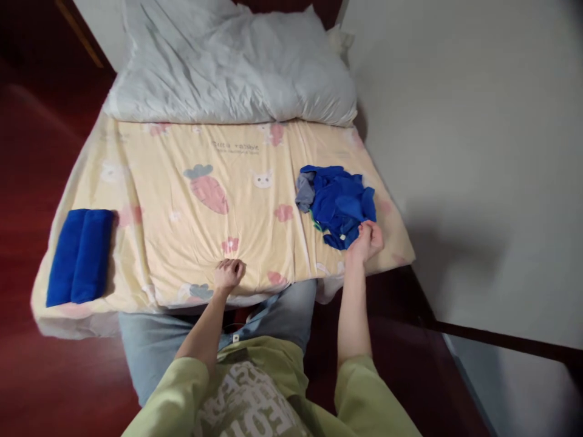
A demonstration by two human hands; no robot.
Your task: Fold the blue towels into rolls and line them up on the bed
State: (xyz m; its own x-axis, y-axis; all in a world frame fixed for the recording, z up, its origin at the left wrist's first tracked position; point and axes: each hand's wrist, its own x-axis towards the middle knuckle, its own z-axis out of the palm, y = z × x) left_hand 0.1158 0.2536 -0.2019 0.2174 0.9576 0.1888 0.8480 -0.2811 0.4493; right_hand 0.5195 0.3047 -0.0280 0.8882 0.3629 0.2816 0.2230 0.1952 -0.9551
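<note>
two bare hands work at the near edge of a bed, seen from the person's own head camera. the right hand [368,240] is out at the right-hand side of the mattress, fingers curled in and closed on the near corner of a pile of crumpled blue cloths [339,203]. the pile lies on the right part of the bed cover [182,230], close to the edge by the wall [478,152], with a scrap of grey cloth [305,193] showing at its left side. the left hand [229,273] is balled into a loose fist, knuckles resting on the cover near the middle of the front edge, well apart from the pile. creases in the fabric run out from the fist, but whether it has hold of the cover cannot be told.

the cover is pale yellow, printed with pink carrots and small white cat faces. two folded blue towels [81,256] lie side by side, touching, at the front left corner. a rumpled white pillow [228,67] spans the far end of the bed. the person wears a light green printed t-shirt [246,394] and stands against the mattress on a dark red floor [36,121].
</note>
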